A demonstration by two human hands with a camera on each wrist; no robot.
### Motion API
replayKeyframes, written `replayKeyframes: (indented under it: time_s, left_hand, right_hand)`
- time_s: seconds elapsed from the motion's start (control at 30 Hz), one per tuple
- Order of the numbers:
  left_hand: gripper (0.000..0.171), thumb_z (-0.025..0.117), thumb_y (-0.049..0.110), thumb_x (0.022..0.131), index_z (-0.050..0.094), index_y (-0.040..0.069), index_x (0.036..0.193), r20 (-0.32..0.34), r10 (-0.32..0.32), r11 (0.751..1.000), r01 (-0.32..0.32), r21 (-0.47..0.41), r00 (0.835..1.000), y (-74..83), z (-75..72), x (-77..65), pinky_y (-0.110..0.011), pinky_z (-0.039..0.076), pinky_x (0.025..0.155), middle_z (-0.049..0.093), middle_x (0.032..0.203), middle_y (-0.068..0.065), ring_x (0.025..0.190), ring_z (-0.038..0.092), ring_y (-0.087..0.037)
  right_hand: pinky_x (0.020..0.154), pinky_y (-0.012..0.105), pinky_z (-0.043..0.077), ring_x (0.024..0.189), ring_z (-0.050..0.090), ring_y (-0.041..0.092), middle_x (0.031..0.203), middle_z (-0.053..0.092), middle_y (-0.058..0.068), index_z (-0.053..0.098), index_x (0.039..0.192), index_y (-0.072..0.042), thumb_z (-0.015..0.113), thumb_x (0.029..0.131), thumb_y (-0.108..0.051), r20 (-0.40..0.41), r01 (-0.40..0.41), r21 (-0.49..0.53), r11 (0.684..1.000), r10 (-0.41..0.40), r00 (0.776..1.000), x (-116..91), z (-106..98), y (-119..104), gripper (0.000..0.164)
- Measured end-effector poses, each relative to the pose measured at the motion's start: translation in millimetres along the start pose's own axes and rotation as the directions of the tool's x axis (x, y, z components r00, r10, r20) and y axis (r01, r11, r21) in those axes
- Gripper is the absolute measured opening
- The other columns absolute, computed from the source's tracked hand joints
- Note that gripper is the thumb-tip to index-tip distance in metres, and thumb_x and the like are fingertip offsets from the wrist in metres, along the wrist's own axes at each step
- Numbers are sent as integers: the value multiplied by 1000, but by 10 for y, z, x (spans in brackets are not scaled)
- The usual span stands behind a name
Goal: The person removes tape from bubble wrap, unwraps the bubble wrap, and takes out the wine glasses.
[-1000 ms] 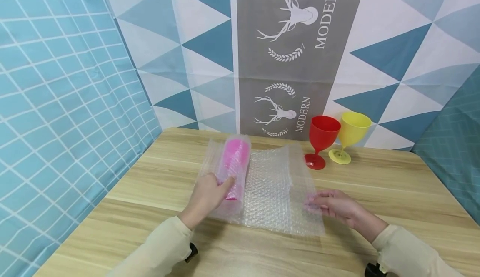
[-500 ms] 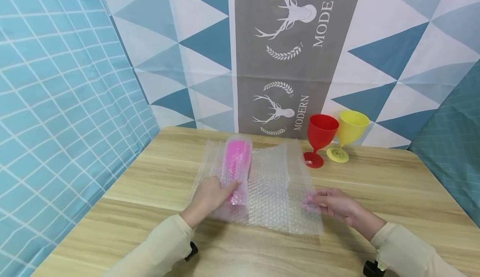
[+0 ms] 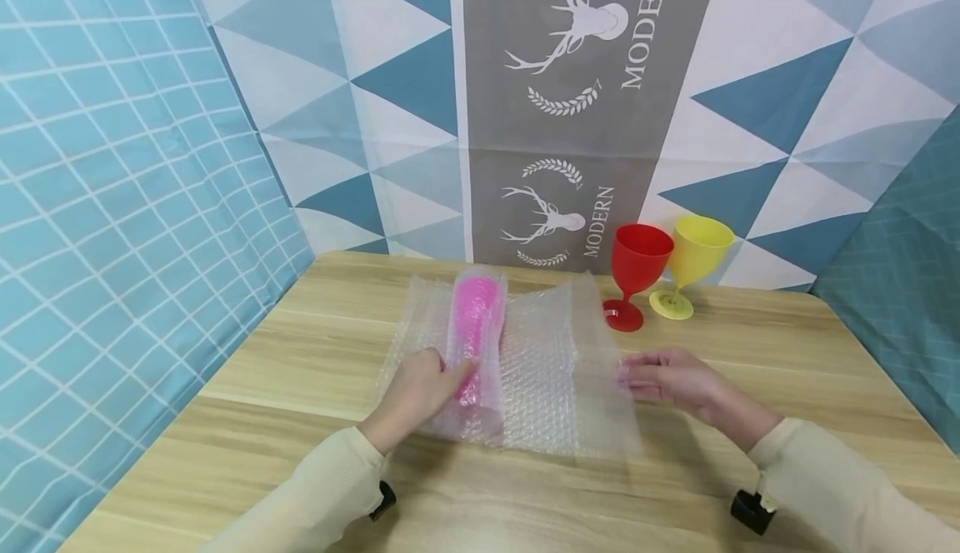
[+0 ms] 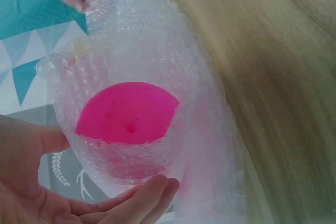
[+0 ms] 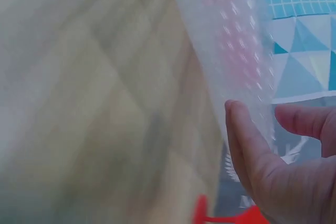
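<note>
A pink goblet (image 3: 478, 299) lies on the table, rolled in one end of a bubble wrap sheet (image 3: 536, 378). Its round pink base (image 4: 128, 114) shows at the roll's near end in the left wrist view. My left hand (image 3: 416, 391) holds the wrapped goblet, thumb on top and fingers round the side. At the sheet's right edge is my right hand (image 3: 675, 382). Its thumb and fingers stand apart around the wrap's edge in the right wrist view, and whether they touch it is unclear.
A red goblet (image 3: 639, 261) and a yellow goblet (image 3: 699, 249) stand upright at the back right of the wooden table (image 3: 300, 353). Patterned cloth (image 3: 408, 120) hangs behind the table, and blue checked cloth (image 3: 135, 161) hangs on the left.
My left hand has rolled the pink goblet slightly to the right in the wrap. The right hand's fingers have loosened from the sheet's right edge and shifted slightly outward.
</note>
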State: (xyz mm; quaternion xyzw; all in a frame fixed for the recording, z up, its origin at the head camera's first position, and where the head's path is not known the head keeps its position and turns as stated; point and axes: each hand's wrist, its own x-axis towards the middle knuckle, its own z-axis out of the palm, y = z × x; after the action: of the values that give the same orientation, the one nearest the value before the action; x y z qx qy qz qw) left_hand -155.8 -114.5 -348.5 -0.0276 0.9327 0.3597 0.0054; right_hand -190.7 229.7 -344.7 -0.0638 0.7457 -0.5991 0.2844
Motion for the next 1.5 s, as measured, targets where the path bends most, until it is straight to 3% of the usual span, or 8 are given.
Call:
replayKeyframes:
  time_s: [0.13, 0.33, 0.57, 0.73, 1.03, 1.23, 1.4, 1.5]
  left_hand:
    - [49, 61, 43, 89, 39, 16, 55, 9, -8, 1000, 8, -29, 1000, 19, -15, 10, -19, 23, 40, 33, 50, 5, 46, 28, -9]
    - [48, 60, 42, 89, 38, 16, 56, 15, -4, 1000, 5, -22, 1000, 41, -49, 11, -20, 24, 42, 34, 51, 5, 47, 28, -9]
    - [43, 60, 39, 90, 45, 13, 59, 50, -11, 1000, 12, -24, 999, 1, -60, -7, -21, 33, 46, 41, 54, 3, 50, 36, -11]
    - [37, 61, 40, 89, 56, 8, 71, 75, -41, 998, 44, -38, 996, -27, -63, 2, -22, 39, 50, 53, 65, -3, 59, 47, -15]
    - [40, 61, 44, 87, 55, 8, 69, 112, -54, 998, 57, -27, 992, -43, -57, 46, -23, 38, 52, 51, 65, -2, 60, 45, -15]
    - [50, 62, 50, 84, 62, 0, 88, 161, -113, 992, 122, -43, 980, -70, -78, 81, -32, 51, 68, 63, 88, -12, 79, 58, -22]
    - [51, 64, 53, 82, 61, 2, 85, 202, -152, 980, 173, -94, 968, -85, -67, 93, -38, 54, 77, 63, 89, -12, 82, 60, -23]
    - [51, 66, 52, 81, 62, 2, 88, 211, -153, 975, 183, -128, 965, -87, -57, 91, -41, 54, 82, 65, 95, -13, 86, 62, -23]
  right_hand:
    - [101, 39, 51, 107, 69, 19, 120, 67, 14, 40, 137, 12, 62, 94, -26, -51, -7, -170, 985, -1, 999, -16, -47, -228, 61]
    - [91, 39, 57, 100, 71, 26, 116, 67, 23, 52, 127, 10, 65, 91, -22, -120, 65, -417, 907, -125, 985, -21, 52, -422, 51]
    - [78, 40, 61, 95, 69, 33, 106, 70, 22, 62, 115, 6, 71, 85, -24, -200, 72, -802, 593, -381, 903, -32, 276, -523, 43]
    - [83, 44, 59, 97, 68, 36, 108, 69, 24, 61, 115, 8, 71, 85, -21, -213, 57, -859, 509, -455, 864, 2, 379, -636, 43]
    - [85, 43, 59, 99, 68, 34, 109, 70, 22, 63, 114, 6, 68, 87, -25, -141, 87, -860, 502, -399, 906, 121, 637, -904, 41]
    - [81, 37, 60, 99, 68, 30, 111, 70, 17, 64, 115, 0, 71, 85, -28, -99, 93, -873, 479, -361, 927, 203, 835, -1087, 42]
    - [106, 50, 46, 100, 69, 28, 107, 73, 14, 67, 115, -3, 71, 85, -30, -79, 92, -878, 469, -332, 940, 304, 910, -1196, 41]
    - [110, 59, 35, 98, 69, 26, 103, 75, 11, 69, 112, -4, 69, 86, -32, -64, 91, -890, 447, -322, 945, 372, 917, -1230, 39]
